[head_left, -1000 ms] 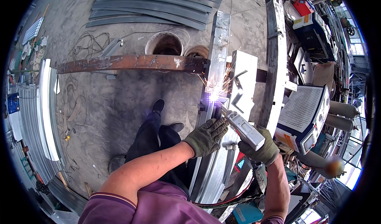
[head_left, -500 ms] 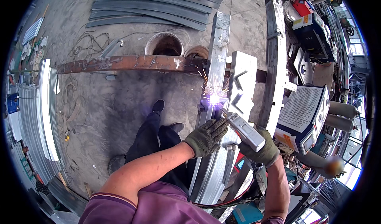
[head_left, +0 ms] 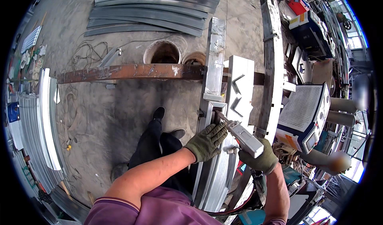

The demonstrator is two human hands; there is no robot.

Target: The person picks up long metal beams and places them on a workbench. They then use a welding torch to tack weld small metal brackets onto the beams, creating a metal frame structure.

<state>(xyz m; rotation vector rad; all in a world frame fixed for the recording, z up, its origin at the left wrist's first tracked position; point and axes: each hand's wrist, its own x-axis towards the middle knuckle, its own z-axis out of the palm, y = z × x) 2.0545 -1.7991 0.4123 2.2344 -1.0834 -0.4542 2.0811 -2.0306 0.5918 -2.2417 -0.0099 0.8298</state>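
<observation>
My right hand [head_left: 261, 159], in a dark green work glove, is closed around a grey-white handheld welding gun [head_left: 247, 139]. The gun's thin nozzle points away from me, over the open end of a shiny metal frame [head_left: 215, 104]. No light or sparks show at the tip. My left hand [head_left: 205, 143], gloved alike, lies with fingers stretched out beside the nozzle, over the long metal profiles [head_left: 214, 181]; what it rests on is partly hidden. Just beyond the frame end sits a long metal tube [head_left: 216, 45].
A flat pale metal bar [head_left: 244, 71] bears two V-shaped dark pieces. A rusty beam [head_left: 131, 72] crosses ahead, with round openings behind it. Metal strips [head_left: 151, 9] lie stacked on the far floor. White-and-blue machine cabinets [head_left: 302, 109] stand at right; cables trail on the left floor.
The bright glare and flying sparks at the gun's tip have gone out, and the frame end now shows clearly. Both hands keep nearly the same pose; the view has shifted slightly.
</observation>
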